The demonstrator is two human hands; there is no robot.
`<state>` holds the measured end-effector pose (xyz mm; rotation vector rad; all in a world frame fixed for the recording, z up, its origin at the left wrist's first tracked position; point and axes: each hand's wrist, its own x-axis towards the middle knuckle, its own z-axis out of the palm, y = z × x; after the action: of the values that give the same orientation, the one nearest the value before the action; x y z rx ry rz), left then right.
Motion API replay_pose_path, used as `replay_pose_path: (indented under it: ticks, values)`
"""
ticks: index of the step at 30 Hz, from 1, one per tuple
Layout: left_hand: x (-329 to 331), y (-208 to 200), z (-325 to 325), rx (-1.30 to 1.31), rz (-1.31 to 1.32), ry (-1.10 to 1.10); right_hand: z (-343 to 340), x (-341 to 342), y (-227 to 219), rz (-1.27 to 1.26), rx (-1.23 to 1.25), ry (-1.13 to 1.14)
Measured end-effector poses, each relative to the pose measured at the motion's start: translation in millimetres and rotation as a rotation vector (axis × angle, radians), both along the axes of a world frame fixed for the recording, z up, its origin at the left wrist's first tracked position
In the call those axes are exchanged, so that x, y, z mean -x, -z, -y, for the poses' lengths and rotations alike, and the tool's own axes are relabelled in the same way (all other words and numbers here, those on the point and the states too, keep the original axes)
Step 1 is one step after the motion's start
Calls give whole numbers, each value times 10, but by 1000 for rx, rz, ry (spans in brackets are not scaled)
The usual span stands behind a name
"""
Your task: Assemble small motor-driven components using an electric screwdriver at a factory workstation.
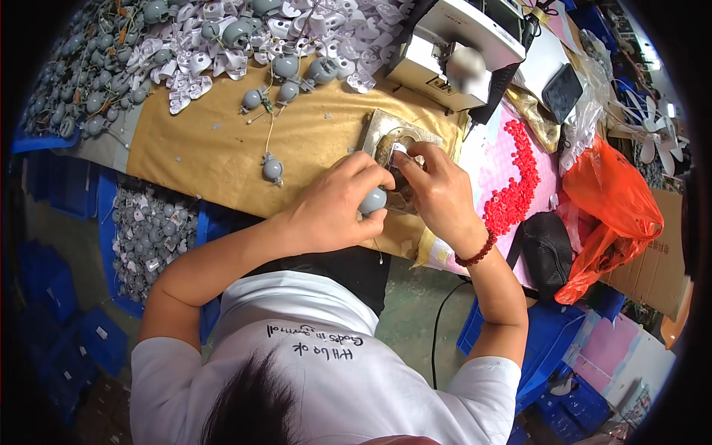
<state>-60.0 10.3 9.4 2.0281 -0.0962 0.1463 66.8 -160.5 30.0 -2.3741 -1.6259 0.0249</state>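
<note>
My left hand is closed around a grey ball-shaped plastic part, its thumb below and fingers above. Beside it, my right hand pinches a small white piece over a square metal fixture with a round middle. The fingers cover much of the fixture. On the mustard-coloured cloth, left of the fixture, lies a loose grey ball part on a thin wire, joined to several more grey parts farther back.
White plastic shells and grey wired parts are heaped at the back. A white machine stands behind the fixture. Small red pieces lie at right, near a red plastic bag. A blue bin of grey parts stands lower left.
</note>
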Motion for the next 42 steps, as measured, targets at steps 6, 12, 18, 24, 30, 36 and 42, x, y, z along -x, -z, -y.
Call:
replay_pose_path:
  ticks: [6,12,18,24,30,36,42]
  values:
    - [-29,17,-119,155,-111,-2,78,-85,63,61,0,-130]
    - [-64,38,-171,307,-213,13,117,-52,334,-108,-267,30]
    - [-218,79,-279,534,-427,105,69,-60,257,-505,-466,270]
    - [-608,127,-417,608,-319,-7,136,-191,16,-645,-230,7]
    - [-689,103,-438,452,-166,-87,76,-123,66,-100,-127,-22]
    - [-609,70,-448,357,-224,-45,46,-87,4,112,-14,-141]
    - [-458,56,-436,9,-45,-4,32,-79,-43,107,60,-209]
